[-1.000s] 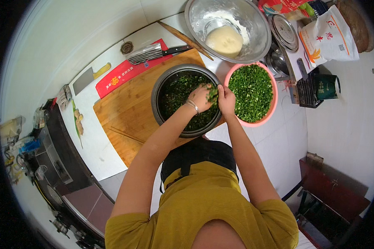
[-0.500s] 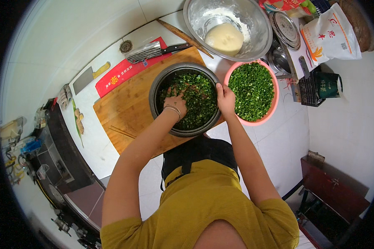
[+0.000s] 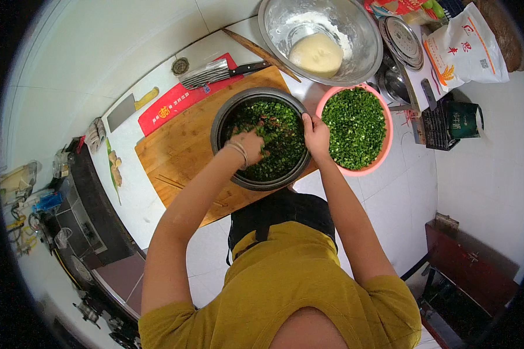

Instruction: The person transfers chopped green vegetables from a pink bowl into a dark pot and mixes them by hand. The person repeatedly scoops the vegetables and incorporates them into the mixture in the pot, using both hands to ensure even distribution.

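Dark pot [image 3: 265, 185] sits on chopping board [image 3: 186, 148]; right hand [image 3: 317, 138] fingers grasp its rim around 2-3 o'clock, likely steadying; left hand [image 3: 247, 145] in chopped greens [image 3: 280, 142] toward 8 o'clock, grip unclear.

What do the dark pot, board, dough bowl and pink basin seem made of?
Dark pot: grey-black with a soft sheen at the rim, probably metal; ceramic is possible.
Board: tan wood or bamboo, matt, with streaky grain.
Dough bowl: silvery metal, likely stainless steel, given its reflections.
Pink basin: probably smooth plastic, by its even colour.
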{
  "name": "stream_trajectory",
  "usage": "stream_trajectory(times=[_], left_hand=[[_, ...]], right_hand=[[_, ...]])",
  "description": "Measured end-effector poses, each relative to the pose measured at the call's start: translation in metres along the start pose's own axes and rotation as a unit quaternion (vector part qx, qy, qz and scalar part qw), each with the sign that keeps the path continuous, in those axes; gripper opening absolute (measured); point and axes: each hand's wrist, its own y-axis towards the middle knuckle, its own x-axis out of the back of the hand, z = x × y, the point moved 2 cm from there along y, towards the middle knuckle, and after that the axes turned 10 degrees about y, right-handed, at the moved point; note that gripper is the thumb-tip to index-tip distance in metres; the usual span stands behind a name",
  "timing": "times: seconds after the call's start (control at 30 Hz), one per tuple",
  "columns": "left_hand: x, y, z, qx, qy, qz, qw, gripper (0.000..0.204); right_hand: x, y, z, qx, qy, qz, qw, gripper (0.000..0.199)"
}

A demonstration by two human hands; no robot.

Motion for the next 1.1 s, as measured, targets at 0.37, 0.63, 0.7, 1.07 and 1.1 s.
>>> stream_trajectory(times=[0.37,0.63,0.7,1.07,1.1], left_hand=[[-0.046,0.06,-0.049,-0.003,0.101,0.087,0.991,0.055],[-0.023,0.053,-0.034,0.078,0.015,0.001,0.997,0.05],[-0.042,0.071,-0.028,0.057,0.018,-0.04,0.997,0.049],[-0.009,0.021,-0.077,-0.044,-0.022,-0.215,0.975,0.021],[-0.016,0.034,-0.082,-0.022,0.0,-0.212,0.977,0.022]], right_hand=[[0.002,0.001,0.003,0.013,0.038,0.013,0.999,0.04],[0.0,0.006,-0.001,0.011,0.031,0.014,0.999,0.043],[-0.002,0.006,0.002,0.016,0.025,0.011,0.999,0.044],[-0.002,0.005,-0.002,0.016,0.027,0.003,0.999,0.044],[-0.002,0.006,-0.004,0.016,0.027,0.002,1.0,0.044]])
